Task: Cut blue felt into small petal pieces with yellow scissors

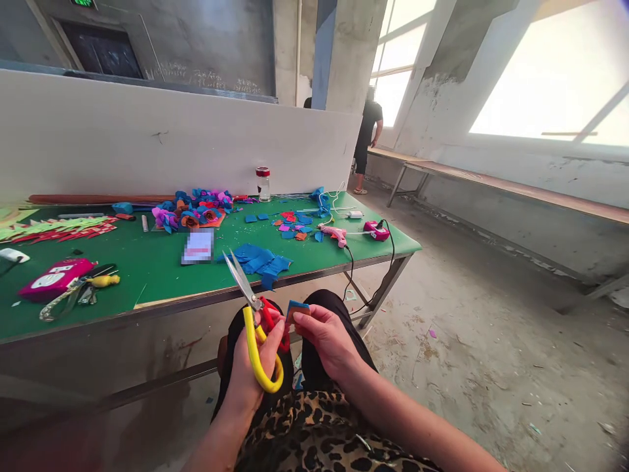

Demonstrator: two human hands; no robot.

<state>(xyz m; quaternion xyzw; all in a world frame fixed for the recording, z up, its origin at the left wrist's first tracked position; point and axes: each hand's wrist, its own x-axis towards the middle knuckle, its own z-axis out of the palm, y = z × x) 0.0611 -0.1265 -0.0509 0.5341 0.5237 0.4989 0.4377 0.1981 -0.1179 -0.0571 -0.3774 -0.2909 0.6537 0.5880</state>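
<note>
Scissors, axis: I read the scissors (256, 303) as held over the lap, long axis slanting, blades up and left toward the table (162, 278), tips slightly parted; the left hand (240, 367) is wrapped around the handles.
Paper stack, axis: just right of the scissors, the paper stack (297, 309) stands on edge, its longer side nearly level; the right hand (328, 337) pinches it between thumb and fingers (whether left fingertips also touch it, I cannot tell from my end).
Table, left: magenta box (59, 278), with keys (88, 295) beside it; paper strips (59, 229) behind.
Table, middle: paper flowers (189, 213), a blurred card (198, 246), then blue sheets (258, 259), their left end partly crossed, in my view, by the blades; a red-lidded jar (263, 187) behind.
Table, right: pink glue gun (335, 235) among small scraps (295, 226), its black cord hanging over the edge.
Scissors, look: bright steel blades, one yellow handle loop, one red.
Paper stack, look: small, blue behind, brown in front.
</note>
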